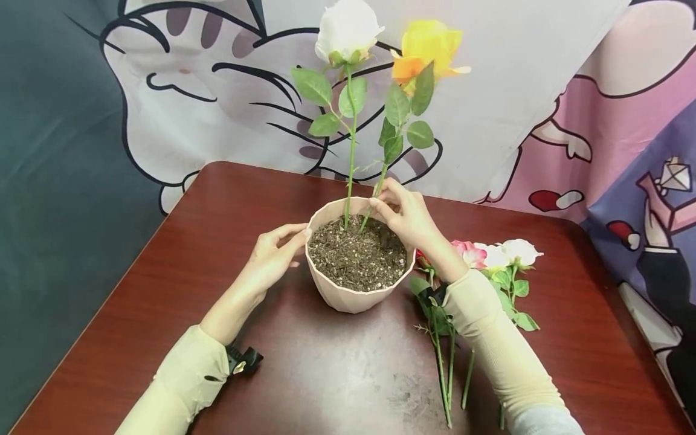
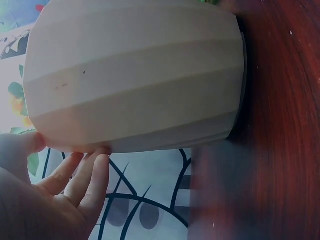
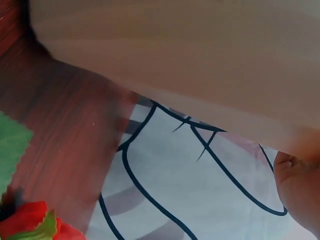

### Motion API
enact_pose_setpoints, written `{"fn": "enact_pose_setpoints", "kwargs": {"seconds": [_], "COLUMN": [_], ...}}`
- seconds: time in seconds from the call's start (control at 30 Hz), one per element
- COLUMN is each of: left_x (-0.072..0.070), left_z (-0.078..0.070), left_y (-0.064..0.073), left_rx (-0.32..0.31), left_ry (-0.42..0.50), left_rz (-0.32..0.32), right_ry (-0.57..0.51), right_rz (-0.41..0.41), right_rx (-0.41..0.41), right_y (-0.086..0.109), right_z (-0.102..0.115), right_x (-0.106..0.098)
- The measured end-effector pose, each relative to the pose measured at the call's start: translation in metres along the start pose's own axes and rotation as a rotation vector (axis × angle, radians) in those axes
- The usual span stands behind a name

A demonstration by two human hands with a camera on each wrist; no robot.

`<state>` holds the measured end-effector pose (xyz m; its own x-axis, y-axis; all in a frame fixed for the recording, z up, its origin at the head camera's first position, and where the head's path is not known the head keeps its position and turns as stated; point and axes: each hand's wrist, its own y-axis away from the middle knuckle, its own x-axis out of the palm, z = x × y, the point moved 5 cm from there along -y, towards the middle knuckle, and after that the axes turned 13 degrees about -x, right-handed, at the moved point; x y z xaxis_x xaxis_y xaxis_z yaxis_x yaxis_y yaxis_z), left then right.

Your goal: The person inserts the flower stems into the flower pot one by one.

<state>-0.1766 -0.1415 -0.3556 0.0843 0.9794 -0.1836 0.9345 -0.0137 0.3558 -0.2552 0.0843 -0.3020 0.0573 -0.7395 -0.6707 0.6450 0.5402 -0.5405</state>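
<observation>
A faceted, pale pink flower pot (image 1: 348, 297) full of dark soil (image 1: 356, 260) stands on the table. Two artificial roses rise from the soil: a white rose (image 1: 348, 33) on an upright stem and a yellow rose (image 1: 429, 51) leaning right. At the pot's left rim, my left hand (image 1: 272, 254) grips with the thumb on the edge and the fingers against the outer wall (image 2: 135, 85). My right hand (image 1: 405, 211) reaches over the back right rim and pinches the yellow rose's stem low down, near the soil. In the right wrist view, the pot hides most of that hand.
Beside the pot on the right, partly under my right forearm, lie more artificial roses: a red rose (image 3: 30, 222), a pink rose (image 1: 470, 254) and white roses (image 1: 519, 252). Their green stems (image 1: 441, 362) point toward the front edge. A cartoon-cat cloth (image 1: 217, 133) hangs behind the brown table (image 1: 179, 260).
</observation>
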Motion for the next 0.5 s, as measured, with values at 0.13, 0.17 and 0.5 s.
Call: {"fn": "enact_pose_setpoints", "kwargs": {"seconds": [0.13, 0.17, 0.5], "left_x": [0.001, 0.0, 0.0], "left_z": [-0.001, -0.001, -0.001], "left_y": [0.001, 0.002, 0.001], "left_rx": [-0.008, -0.011, -0.01], "left_ry": [0.01, 0.008, 0.002], "left_rz": [0.001, -0.001, 0.009], "right_ry": [0.043, 0.048, 0.069], "right_rz": [0.009, 0.012, -0.04], "right_rx": [-0.013, -0.025, 0.01], "right_y": [0.002, 0.002, 0.009], "right_z": [0.002, 0.003, 0.004], "right_x": [-0.001, -0.001, -0.016]}}
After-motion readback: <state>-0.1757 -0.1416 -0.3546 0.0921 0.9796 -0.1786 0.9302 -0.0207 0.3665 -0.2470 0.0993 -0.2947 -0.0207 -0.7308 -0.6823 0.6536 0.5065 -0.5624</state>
